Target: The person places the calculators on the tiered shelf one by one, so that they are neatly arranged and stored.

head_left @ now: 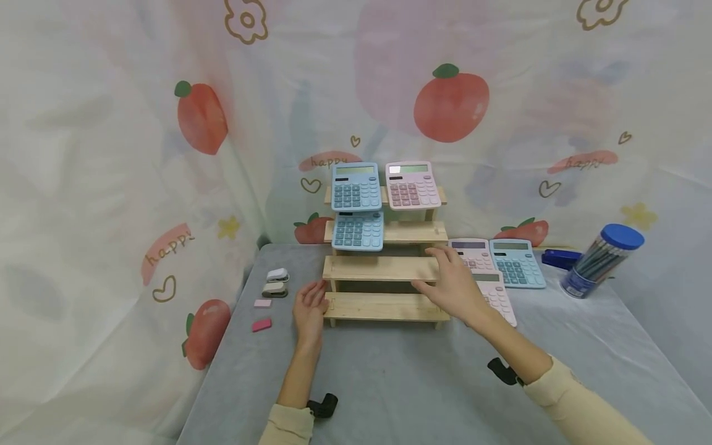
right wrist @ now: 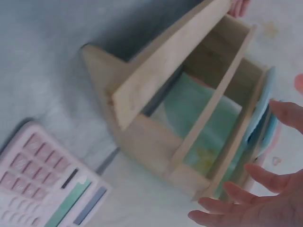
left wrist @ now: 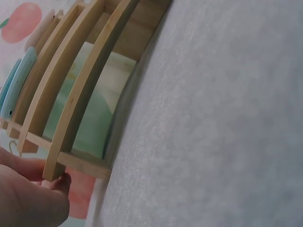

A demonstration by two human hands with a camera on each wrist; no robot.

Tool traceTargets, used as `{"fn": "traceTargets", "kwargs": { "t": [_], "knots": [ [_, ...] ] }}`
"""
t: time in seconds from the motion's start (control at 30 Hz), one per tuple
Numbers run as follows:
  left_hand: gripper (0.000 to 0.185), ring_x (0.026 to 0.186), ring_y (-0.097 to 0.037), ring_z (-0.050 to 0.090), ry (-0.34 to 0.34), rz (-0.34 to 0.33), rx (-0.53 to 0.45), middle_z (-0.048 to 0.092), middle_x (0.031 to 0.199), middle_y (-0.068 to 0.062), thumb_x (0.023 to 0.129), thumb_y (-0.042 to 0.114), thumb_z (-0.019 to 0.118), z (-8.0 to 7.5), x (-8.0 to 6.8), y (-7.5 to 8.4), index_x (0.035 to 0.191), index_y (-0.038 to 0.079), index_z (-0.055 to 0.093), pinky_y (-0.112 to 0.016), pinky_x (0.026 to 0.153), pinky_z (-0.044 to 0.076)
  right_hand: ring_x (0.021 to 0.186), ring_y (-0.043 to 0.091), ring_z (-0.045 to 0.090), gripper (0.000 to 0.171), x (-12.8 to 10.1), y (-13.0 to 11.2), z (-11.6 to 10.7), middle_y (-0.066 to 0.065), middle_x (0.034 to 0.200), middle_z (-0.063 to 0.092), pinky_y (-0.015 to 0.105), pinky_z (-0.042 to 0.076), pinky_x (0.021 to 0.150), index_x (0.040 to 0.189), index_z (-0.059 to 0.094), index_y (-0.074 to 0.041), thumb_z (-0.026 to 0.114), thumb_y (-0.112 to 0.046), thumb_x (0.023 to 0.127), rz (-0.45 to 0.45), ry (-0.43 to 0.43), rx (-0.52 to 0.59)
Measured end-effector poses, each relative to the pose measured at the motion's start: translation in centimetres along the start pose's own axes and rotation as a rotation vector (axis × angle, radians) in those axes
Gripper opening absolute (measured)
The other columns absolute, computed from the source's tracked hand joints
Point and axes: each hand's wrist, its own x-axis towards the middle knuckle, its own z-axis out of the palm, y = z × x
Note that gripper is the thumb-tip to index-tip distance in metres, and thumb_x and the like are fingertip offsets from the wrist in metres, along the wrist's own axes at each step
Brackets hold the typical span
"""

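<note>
A tiered wooden display stand [head_left: 384,269] stands on the grey cloth. My left hand [head_left: 309,312] is at the left end of its lowest shelf [left wrist: 75,101] and pinches the board's end between thumb and fingers. At the right end my right hand [head_left: 453,287] has its fingers spread and holds nothing; its fingers [right wrist: 265,179] are beside the upper shelves. A blue calculator [head_left: 356,187] and a pink calculator [head_left: 413,185] lean on the top shelf. Another blue calculator [head_left: 358,233] leans on the shelf below, its top overlapped by the upper one.
Right of the stand lie a blue calculator [head_left: 517,266] and two pink calculators, one [head_left: 497,300] partly behind my right arm. Beyond are a dark blue stapler [head_left: 559,258] and a blue-lidded pencil tub [head_left: 597,266]. Small staplers [head_left: 275,289] and a pink eraser [head_left: 261,324] lie left.
</note>
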Motion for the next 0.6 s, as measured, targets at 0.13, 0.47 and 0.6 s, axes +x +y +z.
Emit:
{"fn": "traceTargets", "kwargs": {
  "t": [0.13, 0.47, 0.6],
  "knots": [
    [0.057, 0.137, -0.035, 0.056, -0.002, 0.001, 0.001, 0.059, 0.144, -0.026, 0.089, -0.026, 0.055, -0.1, 0.0, 0.0, 0.142, -0.008, 0.046, -0.029, 0.093, 0.054, 0.135, 0.052, 0.045, 0.081, -1.0, 2.4, -0.3, 0.029, 0.155, 0.039, 0.069, 0.040, 0.104, 0.150, 0.047, 0.002, 0.082, -0.039, 0.090, 0.035, -0.004, -0.018],
    [0.058, 0.137, -0.035, 0.057, -0.006, -0.001, -0.014, 0.059, 0.144, -0.026, 0.088, -0.027, 0.054, 0.0, 0.1, -0.3, 0.142, -0.008, 0.045, -0.029, 0.091, 0.055, 0.123, 0.059, 0.051, 0.086, -3.8, 8.5, -0.1, 0.039, 0.152, 0.034, 0.072, 0.047, 0.093, 0.150, 0.044, 0.006, 0.079, -0.047, 0.091, 0.187, 0.002, -0.061],
    [0.058, 0.137, -0.035, 0.056, 0.000, 0.005, -0.020, 0.059, 0.144, -0.027, 0.088, -0.027, 0.053, -0.1, 0.1, -0.1, 0.142, -0.009, 0.045, -0.028, 0.091, 0.054, 0.121, 0.061, 0.051, 0.089, -4.3, 10.9, 0.3, 0.041, 0.151, 0.031, 0.072, 0.046, 0.093, 0.147, 0.043, 0.010, 0.079, -0.049, 0.090, 0.224, -0.015, -0.076]
  ]
}}
